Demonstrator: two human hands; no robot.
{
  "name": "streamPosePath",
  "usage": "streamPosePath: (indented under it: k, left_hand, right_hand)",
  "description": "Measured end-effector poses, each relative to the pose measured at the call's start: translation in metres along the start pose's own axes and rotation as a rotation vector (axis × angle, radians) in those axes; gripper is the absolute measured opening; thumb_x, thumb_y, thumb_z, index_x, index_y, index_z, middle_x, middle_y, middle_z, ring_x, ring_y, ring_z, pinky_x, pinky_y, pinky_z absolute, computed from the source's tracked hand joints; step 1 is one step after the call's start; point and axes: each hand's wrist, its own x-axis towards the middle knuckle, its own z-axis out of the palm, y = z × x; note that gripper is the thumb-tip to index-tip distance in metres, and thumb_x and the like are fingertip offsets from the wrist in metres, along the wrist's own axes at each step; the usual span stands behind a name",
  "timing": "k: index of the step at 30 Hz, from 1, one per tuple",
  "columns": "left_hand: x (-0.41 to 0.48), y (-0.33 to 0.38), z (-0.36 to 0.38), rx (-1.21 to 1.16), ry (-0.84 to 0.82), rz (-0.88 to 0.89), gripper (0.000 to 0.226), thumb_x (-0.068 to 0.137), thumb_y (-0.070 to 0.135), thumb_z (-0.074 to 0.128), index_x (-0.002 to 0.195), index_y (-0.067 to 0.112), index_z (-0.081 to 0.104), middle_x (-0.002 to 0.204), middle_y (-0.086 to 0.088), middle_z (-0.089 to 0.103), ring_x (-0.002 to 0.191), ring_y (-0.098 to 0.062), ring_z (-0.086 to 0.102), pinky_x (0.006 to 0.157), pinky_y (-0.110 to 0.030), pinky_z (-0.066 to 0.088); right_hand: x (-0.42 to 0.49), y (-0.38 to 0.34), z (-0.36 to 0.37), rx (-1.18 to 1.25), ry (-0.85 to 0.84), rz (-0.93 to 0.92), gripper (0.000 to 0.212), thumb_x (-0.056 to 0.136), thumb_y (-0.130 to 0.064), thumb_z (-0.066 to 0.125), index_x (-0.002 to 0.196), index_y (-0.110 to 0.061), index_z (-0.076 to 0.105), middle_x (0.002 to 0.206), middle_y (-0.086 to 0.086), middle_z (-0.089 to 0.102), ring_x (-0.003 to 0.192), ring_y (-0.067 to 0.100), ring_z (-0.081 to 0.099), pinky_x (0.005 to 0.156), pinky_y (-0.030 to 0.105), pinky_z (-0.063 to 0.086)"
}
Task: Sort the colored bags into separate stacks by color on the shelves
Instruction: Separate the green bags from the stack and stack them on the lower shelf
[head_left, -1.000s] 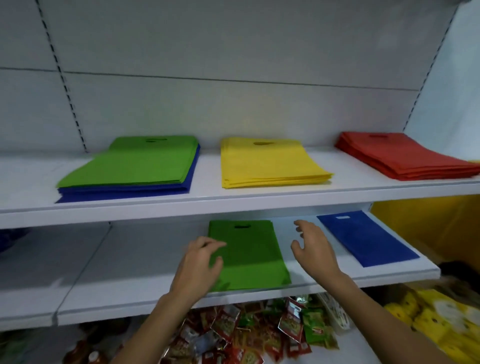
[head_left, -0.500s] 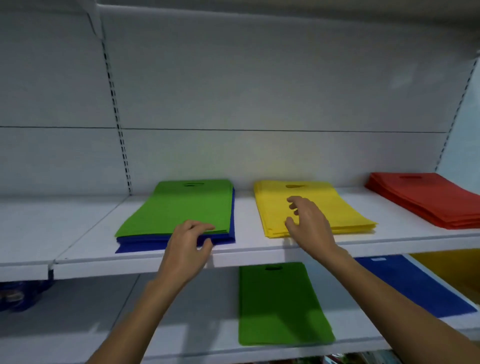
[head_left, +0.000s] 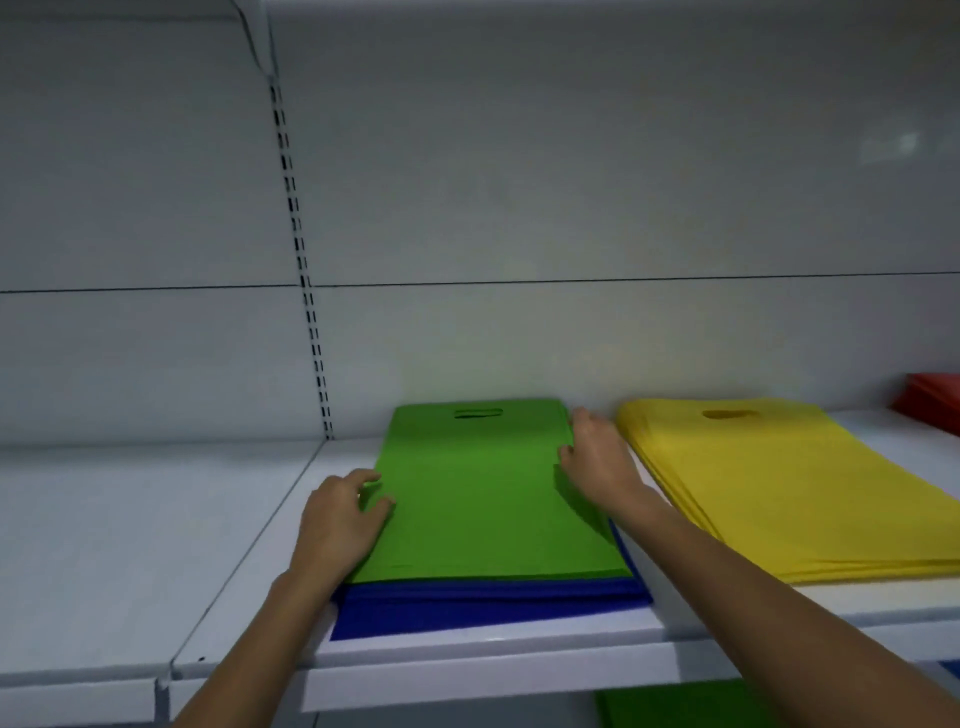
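White shelf (head_left: 130, 545): painted metal, and smooth, so I judge fabric will slide on it easily.
Left hand (head_left: 340, 525): at the left edge of the green bags (head_left: 483, 493), with fingers bent and the thumb on top. I cannot tell whether it has a pinch or is only resting there.
Green bags: a thin flat layer on the upper shelf, lying directly on the blue bags (head_left: 467, 605). One more green bag (head_left: 675, 709) shows on the shelf below.
Handling: they look like soft non-woven cloth, light and floppy (no stiffness to count on). I expect the layer to sag in the middle and the sheets to slip over one another.
Hold: I would take both long edges at once, thumbs on top and fingers slid in at the green/blue seam, so no blue comes along.
Blue bags: a thicker pile underneath, its front edge sticking out past the green.
Right hand (head_left: 597, 457): fingers fairly straight along the green layer's right edge near the back corner, touching it with no closed grip.
Yellow stack (head_left: 779, 483): just beside the right hand, all one colour.
Red stack (head_left: 930, 405): at the far right, mostly cut off by the frame.
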Motion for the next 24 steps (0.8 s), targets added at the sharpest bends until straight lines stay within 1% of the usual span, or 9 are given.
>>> streamPosePath:
  k: [3, 5, 9, 12, 15, 17, 19, 21, 24]
  left_hand:
    - [0.006, -0.004, 0.009, -0.117, 0.025, -0.049, 0.04, 0.08, 0.021, 0.07, 0.117, 0.01, 0.061, 0.11, -0.015, 0.064, 0.101, -0.026, 0.059, 0.083, -0.027, 0.043]
    - [0.006, -0.004, 0.011, -0.181, 0.084, -0.054, 0.038, 0.079, 0.016, 0.071, 0.115, 0.011, 0.061, 0.107, -0.013, 0.065, 0.098, -0.025, 0.06, 0.08, -0.025, 0.041]
    - [0.004, -0.004, 0.012, -0.256, 0.179, 0.008, 0.035, 0.079, -0.003, 0.062, 0.111, 0.011, 0.062, 0.096, -0.006, 0.064, 0.082, -0.015, 0.054, 0.072, -0.018, 0.036]
    - [0.002, -0.003, 0.01, -0.293, 0.2, 0.021, 0.034, 0.078, -0.007, 0.06, 0.107, 0.011, 0.064, 0.084, -0.002, 0.061, 0.075, -0.013, 0.053, 0.067, -0.012, 0.032]
    - [0.002, -0.003, 0.01, -0.29, 0.221, 0.007, 0.029, 0.077, -0.006, 0.062, 0.102, 0.01, 0.064, 0.083, -0.003, 0.059, 0.074, -0.015, 0.054, 0.07, -0.017, 0.034]
    - [0.001, -0.003, 0.011, -0.242, 0.239, 0.061, 0.026, 0.077, -0.007, 0.062, 0.098, 0.008, 0.065, 0.086, -0.004, 0.058, 0.074, -0.017, 0.054, 0.071, -0.022, 0.036]
    - [0.001, -0.006, 0.012, -0.211, 0.246, 0.099, 0.026, 0.078, -0.008, 0.06, 0.098, 0.007, 0.067, 0.089, -0.007, 0.062, 0.075, -0.018, 0.054, 0.072, -0.023, 0.035]
    - [-0.001, -0.006, 0.009, -0.17, 0.244, 0.146, 0.033, 0.078, -0.012, 0.056, 0.102, 0.007, 0.068, 0.093, -0.011, 0.067, 0.081, -0.024, 0.055, 0.074, -0.025, 0.035]
    - [-0.004, 0.001, 0.005, -0.018, 0.222, 0.269, 0.048, 0.068, -0.022, 0.056, 0.104, 0.006, 0.069, 0.09, -0.013, 0.069, 0.082, -0.033, 0.055, 0.072, -0.03, 0.039]
  right_hand:
    - [0.004, -0.001, 0.022, -0.098, -0.08, 0.163, 0.047, 0.093, -0.032, 0.052, 0.121, 0.005, 0.045, 0.124, 0.021, 0.049, 0.118, 0.033, 0.043, 0.094, 0.034, 0.038]
    - [0.005, 0.003, 0.03, -0.081, -0.054, 0.205, 0.046, 0.092, -0.034, 0.053, 0.115, 0.005, 0.049, 0.119, 0.021, 0.053, 0.114, 0.033, 0.045, 0.091, 0.034, 0.038]
    - [0.007, 0.008, 0.029, 0.059, 0.01, 0.225, 0.034, 0.09, -0.023, 0.059, 0.106, 0.005, 0.05, 0.109, 0.024, 0.056, 0.102, 0.034, 0.053, 0.073, 0.033, 0.038]
    - [0.0, 0.006, 0.029, -0.002, 0.114, 0.147, 0.023, 0.091, -0.019, 0.057, 0.1, 0.001, 0.051, 0.102, 0.019, 0.058, 0.093, 0.032, 0.055, 0.063, 0.029, 0.032]
    - [-0.004, 0.003, 0.026, -0.084, 0.246, 0.079, 0.017, 0.092, -0.012, 0.054, 0.099, 0.002, 0.058, 0.1, 0.019, 0.057, 0.084, 0.033, 0.057, 0.061, 0.029, 0.034]
    - [-0.005, 0.001, 0.025, -0.046, 0.286, 0.025, 0.014, 0.09, -0.004, 0.054, 0.097, 0.005, 0.061, 0.096, 0.022, 0.056, 0.079, 0.035, 0.057, 0.059, 0.03, 0.034]
    - [-0.004, 0.0, 0.024, 0.021, 0.285, -0.042, 0.015, 0.087, 0.003, 0.053, 0.101, 0.005, 0.06, 0.094, 0.023, 0.057, 0.078, 0.035, 0.057, 0.06, 0.034, 0.04]
    - [-0.006, -0.001, 0.021, 0.073, 0.304, -0.093, 0.017, 0.086, 0.006, 0.053, 0.102, 0.004, 0.059, 0.094, 0.021, 0.059, 0.08, 0.035, 0.058, 0.063, 0.036, 0.042]
    - [-0.01, -0.002, 0.012, 0.017, 0.355, -0.077, 0.008, 0.088, 0.004, 0.05, 0.092, 0.004, 0.056, 0.087, 0.023, 0.06, 0.077, 0.034, 0.057, 0.059, 0.03, 0.031]
